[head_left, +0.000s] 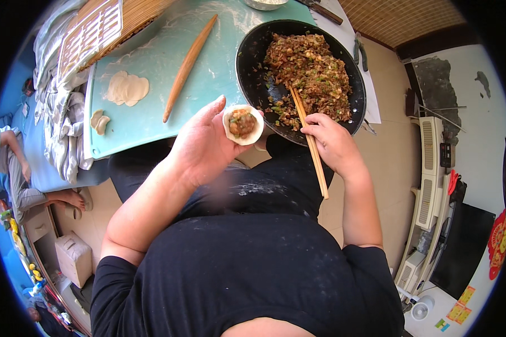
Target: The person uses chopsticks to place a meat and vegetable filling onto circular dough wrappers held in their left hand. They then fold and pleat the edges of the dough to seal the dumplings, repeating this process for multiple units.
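Note:
On the fingers of my left hand rests a round dumpling wrapper with a dab of minced filling in its middle. My right hand is closed round a pair of wooden chopsticks, their tips in the filling in the pan. That black pan holds a large heap of chopped brown and green filling. Left of it, a tapered wooden rolling pin lies on the floured green mat. A stack of flat wrappers and a few small dough pieces lie farther left.
A woven tray with a white plastic rack and crumpled cloth sit at the left. A bowl stands at the far edge. Another person is partly visible at far left. A cabinet with a dark screen stands right.

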{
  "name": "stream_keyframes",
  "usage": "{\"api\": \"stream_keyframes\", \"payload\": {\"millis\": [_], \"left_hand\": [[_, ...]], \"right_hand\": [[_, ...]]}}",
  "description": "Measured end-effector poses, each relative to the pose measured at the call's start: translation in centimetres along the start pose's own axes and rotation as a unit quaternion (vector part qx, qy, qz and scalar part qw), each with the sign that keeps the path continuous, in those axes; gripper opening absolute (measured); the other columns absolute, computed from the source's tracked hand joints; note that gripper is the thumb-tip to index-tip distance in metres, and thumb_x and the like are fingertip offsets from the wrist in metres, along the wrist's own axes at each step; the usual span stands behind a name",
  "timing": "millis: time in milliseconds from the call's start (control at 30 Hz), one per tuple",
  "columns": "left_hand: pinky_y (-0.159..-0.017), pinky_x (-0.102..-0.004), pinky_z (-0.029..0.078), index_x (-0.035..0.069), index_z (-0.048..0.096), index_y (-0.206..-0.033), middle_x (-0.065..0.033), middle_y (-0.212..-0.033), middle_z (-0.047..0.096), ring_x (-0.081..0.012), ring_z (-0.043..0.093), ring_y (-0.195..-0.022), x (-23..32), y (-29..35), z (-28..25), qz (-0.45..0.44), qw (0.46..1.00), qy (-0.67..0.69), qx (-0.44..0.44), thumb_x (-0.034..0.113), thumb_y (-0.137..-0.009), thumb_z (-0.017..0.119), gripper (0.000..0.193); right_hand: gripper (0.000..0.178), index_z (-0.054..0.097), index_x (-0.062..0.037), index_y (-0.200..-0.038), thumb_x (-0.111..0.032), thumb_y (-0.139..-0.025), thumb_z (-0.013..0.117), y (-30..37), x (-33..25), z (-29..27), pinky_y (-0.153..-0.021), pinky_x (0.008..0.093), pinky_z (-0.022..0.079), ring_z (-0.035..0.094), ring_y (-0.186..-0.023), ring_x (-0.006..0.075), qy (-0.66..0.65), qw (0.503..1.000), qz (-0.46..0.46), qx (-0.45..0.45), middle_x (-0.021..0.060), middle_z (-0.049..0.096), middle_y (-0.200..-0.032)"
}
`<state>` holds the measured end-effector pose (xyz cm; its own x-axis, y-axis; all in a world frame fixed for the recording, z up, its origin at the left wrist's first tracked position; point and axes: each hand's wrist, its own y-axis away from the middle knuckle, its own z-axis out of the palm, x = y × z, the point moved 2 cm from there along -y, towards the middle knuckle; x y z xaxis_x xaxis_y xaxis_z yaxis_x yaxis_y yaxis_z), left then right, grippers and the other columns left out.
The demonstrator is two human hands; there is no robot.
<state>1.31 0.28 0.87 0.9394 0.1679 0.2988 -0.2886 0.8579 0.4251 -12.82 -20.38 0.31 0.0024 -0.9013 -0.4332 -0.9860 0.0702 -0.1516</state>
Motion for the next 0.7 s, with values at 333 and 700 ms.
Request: {"api": "stream_keyframes", "payload": {"millis": [333, 700], "left_hand": [[-0.098, -0.0428, 0.041, -0.005, 0.042, -0.125, -0.0227, -0.123, 0.05, -0.032, 0.05, -0.116, -1.0, 0.4, 2.0, -0.054, 0.993, -0.011, -0.104, 0.034, -0.097, 0.032, 0.049], [-0.086, -0.0303, 0.046, -0.001, 0.052, -0.115, -0.0087, -0.104, 0.06, -0.0162, 0.058, -0.096, -1.6, 1.5, 2.7, 0.042, 0.985, -0.133, -0.101, 0.02, -0.095, 0.045, 0.03]], "right_hand": [[0.03, 0.065, -0.0115, -0.095, -0.005, -0.066, 0.071, -2.0, -8.6, -3.4, -0.081, 0.0394, 0.048, 0.057, -0.098, 0.0317, -0.04, 0.968, -0.207, 0.135, 0.01, 0.059, -0.108], [0.018, 0.065, -0.0073, -0.084, -0.011, -0.066, 0.065, -2.9, -9.1, -2.6, -0.074, 0.0358, 0.049, 0.058, -0.091, 0.0242, -0.02, 0.934, -0.304, 0.188, 0.0057, 0.062, -0.096]]}}
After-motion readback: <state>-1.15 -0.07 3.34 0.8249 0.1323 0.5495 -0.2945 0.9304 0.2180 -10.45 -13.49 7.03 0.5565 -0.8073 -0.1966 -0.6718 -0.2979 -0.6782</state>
